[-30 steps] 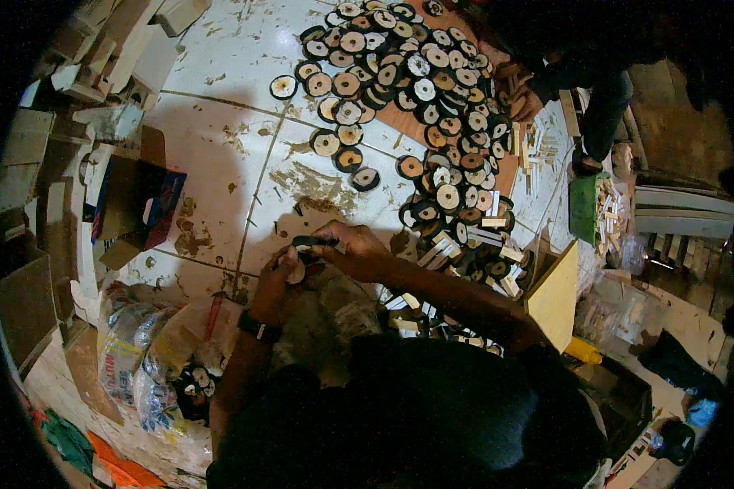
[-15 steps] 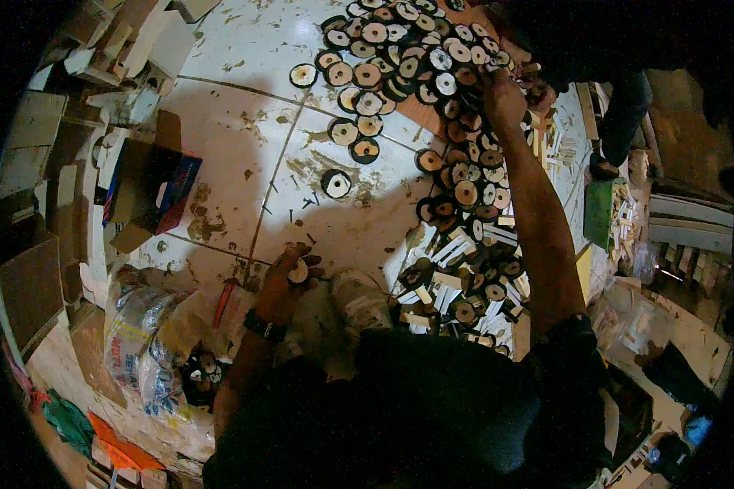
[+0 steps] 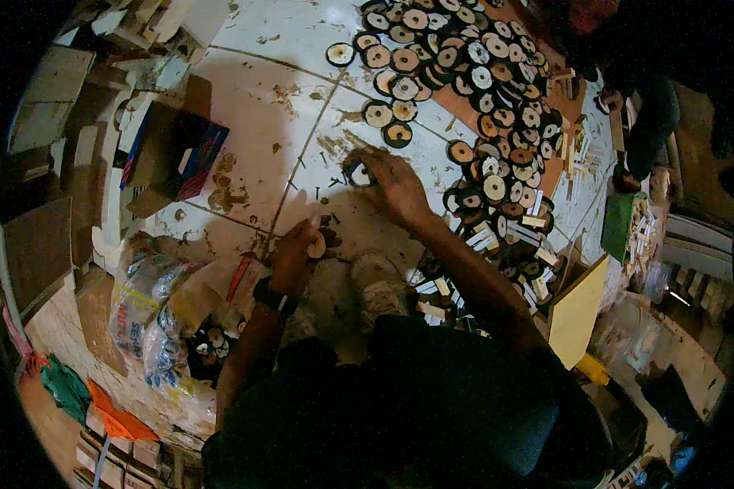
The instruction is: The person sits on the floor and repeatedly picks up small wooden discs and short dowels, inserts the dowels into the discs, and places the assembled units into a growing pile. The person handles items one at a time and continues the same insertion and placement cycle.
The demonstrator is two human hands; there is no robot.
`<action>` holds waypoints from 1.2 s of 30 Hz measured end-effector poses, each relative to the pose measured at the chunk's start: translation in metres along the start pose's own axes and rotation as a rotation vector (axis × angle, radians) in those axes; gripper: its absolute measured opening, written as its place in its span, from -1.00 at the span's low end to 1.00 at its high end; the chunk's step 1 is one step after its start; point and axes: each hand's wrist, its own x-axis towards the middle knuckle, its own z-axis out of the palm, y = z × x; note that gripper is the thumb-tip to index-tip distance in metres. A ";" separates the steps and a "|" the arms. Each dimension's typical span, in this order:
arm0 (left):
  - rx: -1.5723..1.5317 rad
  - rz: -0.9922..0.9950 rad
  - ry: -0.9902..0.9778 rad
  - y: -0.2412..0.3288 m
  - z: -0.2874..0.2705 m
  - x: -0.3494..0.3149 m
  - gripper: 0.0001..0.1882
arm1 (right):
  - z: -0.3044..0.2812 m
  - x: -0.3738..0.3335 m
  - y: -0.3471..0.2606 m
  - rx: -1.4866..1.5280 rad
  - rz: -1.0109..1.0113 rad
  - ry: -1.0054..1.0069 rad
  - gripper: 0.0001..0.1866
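1. My left hand [image 3: 295, 251] is closed, thumb and fingers pinching a pale disc [image 3: 316, 244] at its right side.
2. My right hand [image 3: 395, 183], ahead and to the right of the left, is partly open, its fingers curled over a black-rimmed disc [image 3: 358, 173] on the floor [image 3: 249, 114]; I cannot tell whether they grip it.
3. Loose nails [image 3: 318, 193] lie between my hands, just left of the right one.
4. The heap of discs [image 3: 491, 166] spreads ahead and to the right of my right hand, with wood strips [image 3: 535, 221] among its nearer part.
5. Left of my left hand stands an open box [image 3: 201, 163]; nearer me on that side are a red stick [image 3: 238, 279] and a plastic sack [image 3: 151, 318].
6. Well to the right of my right hand are a green bin [image 3: 620, 220] and, nearer me, a yellow board [image 3: 579, 314].
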 end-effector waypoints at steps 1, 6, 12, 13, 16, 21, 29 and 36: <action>0.069 -0.012 -0.005 0.000 -0.002 0.002 -0.54 | 0.000 -0.003 -0.011 0.069 0.049 0.012 -0.38; 0.332 0.215 0.067 -0.002 -0.001 -0.003 -0.54 | 0.004 -0.016 -0.051 0.166 -0.106 0.017 -0.56; -0.109 -0.016 0.091 0.017 0.001 -0.027 -0.59 | 0.032 0.011 -0.014 -0.088 -0.053 -0.024 -0.68; -0.148 -0.010 0.093 0.017 0.003 -0.026 -0.59 | 0.034 0.011 -0.012 -0.056 -0.074 0.047 -0.68; -0.173 0.044 0.077 0.012 0.001 -0.021 -0.58 | 0.037 0.002 -0.014 0.077 -0.020 0.098 -0.71; 0.162 0.279 0.011 -0.008 -0.018 -0.006 -0.56 | 0.035 -0.008 -0.018 0.037 0.015 0.086 -0.69; 0.292 0.630 -0.067 -0.018 -0.021 0.000 -0.59 | 0.041 0.000 -0.022 -0.062 -0.095 0.139 -0.69; -0.063 0.062 0.172 0.006 0.002 -0.014 -0.59 | 0.043 0.007 -0.030 0.023 -0.022 -0.053 -0.71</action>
